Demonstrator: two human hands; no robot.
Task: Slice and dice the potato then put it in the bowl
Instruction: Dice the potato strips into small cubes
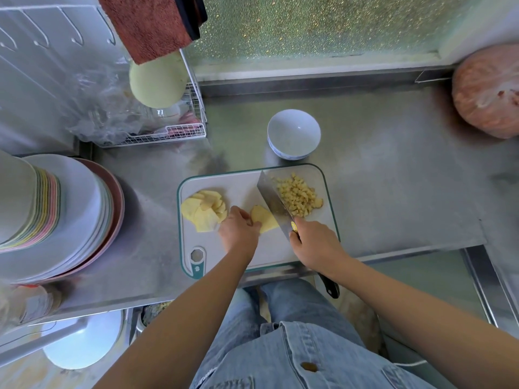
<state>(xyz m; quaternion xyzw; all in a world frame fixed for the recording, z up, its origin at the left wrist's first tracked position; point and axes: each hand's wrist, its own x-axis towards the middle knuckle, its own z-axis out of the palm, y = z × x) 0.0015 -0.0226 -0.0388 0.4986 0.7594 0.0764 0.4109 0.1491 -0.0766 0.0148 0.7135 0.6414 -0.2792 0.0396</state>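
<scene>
Cutting board: white rectangular plastic board with a teal rim [238, 186], lying at the front edge of the brushed steel counter [393, 178].
Left hand: left hand [238, 233] rests on the board, fingers curled down onto a small stack of pale yellow potato slices [265, 219], holding it in place. The hand covers the stack's near left part.
Right hand: right hand [316, 242] is clenched around the handle of a broad-bladed steel knife [271, 197]. Only the handle's black end shows, past the wrist.
Blade: tilted, edge down on the board, touching the right side of the held stack. It stands between that stack and the dice and hides the left edge of the dice.
Diced potato: heap of small yellow potato cubes [299, 196] on the board's far right part, just beside the blade.
Spare slices: fan of flat yellow potato slices [203, 210] on the board's left part, near the left hand.
Bowl: round white ceramic bowl [293, 133] on the counter just beyond the board, its inside bare white.
Left surroundings: tall stack of pastel plates [70, 214]; white wire rack [168, 134]; pale green round object [158, 80]; rust-red towel [148, 23] hanging over it.
Right surroundings: orange rounded object [488, 91] at the counter's far corner, partly cropped.
</scene>
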